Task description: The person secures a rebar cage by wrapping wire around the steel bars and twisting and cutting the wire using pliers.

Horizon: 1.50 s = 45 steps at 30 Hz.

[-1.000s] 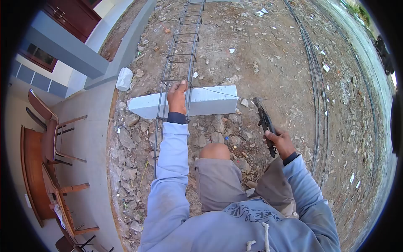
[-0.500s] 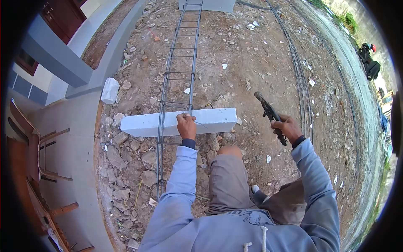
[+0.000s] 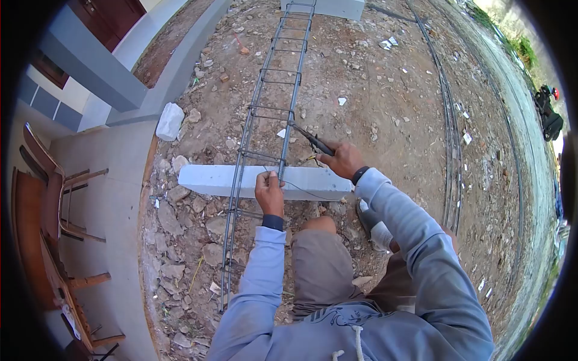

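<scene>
A long rebar frame with cross ties (image 3: pixel 276 69) runs away from me and rests across a white block (image 3: pixel 211 180). My left hand (image 3: pixel 270 195) is closed in a pinch at the frame's right bar, above the block, holding a thin wire (image 3: pixel 310 191) that curves off to the right. My right hand (image 3: pixel 345 160) grips dark pliers (image 3: pixel 314 141) by the handles. The tips of the pliers touch or nearly touch the right bar, close to a cross tie beyond the block.
Another white block (image 3: pixel 337 7) lies under the frame's far end. Long loose bars (image 3: pixel 447 102) stretch along the right. Rubble and a white lump (image 3: pixel 170 122) lie at left, near a chair (image 3: pixel 48 174). A motorbike (image 3: pixel 549 114) stands far right.
My right hand has swung left with the pliers, from open ground to the frame's right bar. My left hand stays near the bar above the block, with the wire now trailing right.
</scene>
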Tool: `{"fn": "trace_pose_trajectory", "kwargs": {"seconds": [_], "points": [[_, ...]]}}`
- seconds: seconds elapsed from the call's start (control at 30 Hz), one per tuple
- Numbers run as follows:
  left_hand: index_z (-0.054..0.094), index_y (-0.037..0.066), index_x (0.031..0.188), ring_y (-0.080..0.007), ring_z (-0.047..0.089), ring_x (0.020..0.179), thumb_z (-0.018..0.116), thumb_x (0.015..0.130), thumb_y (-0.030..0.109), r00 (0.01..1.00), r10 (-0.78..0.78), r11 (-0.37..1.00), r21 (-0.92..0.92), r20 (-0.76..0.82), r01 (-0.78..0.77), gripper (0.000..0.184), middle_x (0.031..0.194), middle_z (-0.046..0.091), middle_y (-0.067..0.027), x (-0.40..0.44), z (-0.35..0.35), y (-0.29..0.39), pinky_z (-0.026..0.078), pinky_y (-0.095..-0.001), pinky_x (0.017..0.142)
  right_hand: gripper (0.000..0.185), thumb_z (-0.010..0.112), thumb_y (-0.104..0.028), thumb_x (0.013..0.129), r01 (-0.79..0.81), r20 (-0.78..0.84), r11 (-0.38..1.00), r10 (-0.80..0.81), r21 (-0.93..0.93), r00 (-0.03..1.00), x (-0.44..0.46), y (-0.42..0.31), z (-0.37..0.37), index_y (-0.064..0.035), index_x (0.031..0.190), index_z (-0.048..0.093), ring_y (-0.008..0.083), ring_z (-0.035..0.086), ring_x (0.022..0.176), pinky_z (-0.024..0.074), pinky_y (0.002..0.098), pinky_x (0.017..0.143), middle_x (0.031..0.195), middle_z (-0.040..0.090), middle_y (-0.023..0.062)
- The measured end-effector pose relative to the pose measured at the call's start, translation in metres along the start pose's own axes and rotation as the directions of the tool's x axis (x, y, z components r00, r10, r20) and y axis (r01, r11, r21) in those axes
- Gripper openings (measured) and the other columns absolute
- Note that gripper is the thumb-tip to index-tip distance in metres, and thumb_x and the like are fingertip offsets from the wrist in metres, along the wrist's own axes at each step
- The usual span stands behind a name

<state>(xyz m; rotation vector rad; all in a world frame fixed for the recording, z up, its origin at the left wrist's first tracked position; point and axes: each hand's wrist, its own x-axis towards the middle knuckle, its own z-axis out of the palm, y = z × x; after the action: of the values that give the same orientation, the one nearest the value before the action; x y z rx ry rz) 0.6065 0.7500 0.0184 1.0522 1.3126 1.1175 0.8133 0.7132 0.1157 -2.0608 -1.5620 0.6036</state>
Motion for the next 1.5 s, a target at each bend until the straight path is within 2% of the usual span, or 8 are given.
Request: {"fn": "trace_pose_trajectory", "kwargs": {"seconds": [0.17,0.4,0.57,0.63,0.83,0.97,1.17,1.5], "points": [[0.058,0.000,0.085,-0.0137,0.059,0.061,0.060,0.086,0.017,0.970,0.234,0.929,0.312,-0.071,-0.202,0.017,0.075,0.062,-0.0081,-0.004,0.007,0.003,0.047,-0.0284,0.056,0.048,0.065,-0.031,0.079,0.304,-0.097,0.929,-0.329,-0.211,0.939,0.092,-0.040,0.048,-0.0228,0.124,0.054,0.0352,0.055,0.098,0.0435,0.0461,0.084,0.099,0.054,0.0145],[0.061,0.000,0.085,-0.0176,0.059,0.063,0.062,0.084,0.017,0.981,0.152,0.966,0.229,-0.124,-0.120,0.017,0.078,0.062,-0.0103,0.002,0.011,-0.001,0.047,-0.0304,0.058,0.043,0.061,-0.013,0.076,0.466,-0.259,0.775,-0.599,-0.427,0.758,0.092,-0.045,0.071,-0.0120,0.119,0.055,0.0329,0.047,0.112,0.0364,0.0446,0.093,0.118,0.051,0.0167],[0.062,-0.001,0.095,-0.0114,0.057,0.079,0.061,0.087,0.020,0.973,0.144,0.975,0.193,-0.178,-0.109,0.022,0.082,0.063,-0.0064,0.009,0.003,0.000,0.045,-0.0271,0.072,0.032,0.053,-0.008,0.084,0.374,-0.176,0.905,-0.342,0.201,0.923,-0.001,-0.034,0.096,-0.0036,0.116,0.054,0.0343,0.058,0.092,0.0469,0.0400,0.078,0.100,0.058,0.0185],[0.062,-0.002,0.099,-0.0110,0.055,0.085,0.060,0.088,0.022,0.994,0.021,0.993,-0.117,-0.105,-0.033,0.026,0.088,0.063,-0.0059,-0.003,0.002,0.021,0.044,-0.0267,0.077,0.027,0.051,-0.008,0.086,0.232,-0.089,0.897,-0.214,0.377,0.973,-0.023,-0.026,0.110,-0.0032,0.112,0.056,0.0354,0.061,0.082,0.0483,0.0412,0.072,0.089,0.062,0.0182],[0.062,0.000,0.108,-0.0107,0.054,0.088,0.059,0.090,0.026,0.999,0.055,0.964,-0.262,0.001,-0.052,0.032,0.097,0.063,-0.0043,-0.048,0.002,0.068,0.042,-0.0261,0.080,0.020,0.053,-0.014,0.090,-0.044,0.248,0.667,-0.214,0.744,0.945,-0.051,-0.036,0.073,-0.0011,0.103,0.061,0.0119,0.055,0.057,0.0452,0.0270,0.053,0.065,0.057,0.0041],[0.062,0.002,0.105,-0.0083,0.054,0.081,0.061,0.088,0.024,0.995,-0.087,0.970,-0.222,0.042,0.094,0.028,0.091,0.063,-0.0015,-0.074,-0.028,0.047,0.043,-0.0225,0.072,0.020,0.056,-0.016,0.088,-0.259,0.429,0.685,-0.086,0.681,0.899,-0.075,-0.022,0.077,-0.0012,0.098,0.064,0.0075,0.050,0.056,0.0430,0.0253,0.052,0.064,0.054,0.0011],[0.063,-0.001,0.097,-0.0135,0.057,0.072,0.062,0.086,0.022,0.977,-0.091,0.984,0.133,-0.192,0.118,0.026,0.081,0.062,-0.0057,-0.109,-0.107,0.015,0.046,-0.0275,0.066,0.017,0.055,-0.009,0.081,0.069,0.191,0.889,-0.173,0.453,0.966,-0.104,0.009,0.104,-0.0041,0.094,0.066,0.0238,0.064,0.069,0.0504,0.0333,0.066,0.077,0.065,0.0108],[0.053,0.000,0.100,-0.0101,0.058,0.071,0.057,0.089,0.016,0.996,-0.048,0.990,0.130,-0.080,0.058,0.021,0.080,0.062,-0.0067,-0.108,-0.080,-0.014,0.046,-0.0239,0.064,0.022,0.053,-0.008,0.078,0.008,0.210,0.903,-0.108,0.429,0.972,-0.101,-0.014,0.136,-0.0055,0.094,0.068,0.0291,0.064,0.089,0.0492,0.0344,0.079,0.093,0.066,0.0150]]}}
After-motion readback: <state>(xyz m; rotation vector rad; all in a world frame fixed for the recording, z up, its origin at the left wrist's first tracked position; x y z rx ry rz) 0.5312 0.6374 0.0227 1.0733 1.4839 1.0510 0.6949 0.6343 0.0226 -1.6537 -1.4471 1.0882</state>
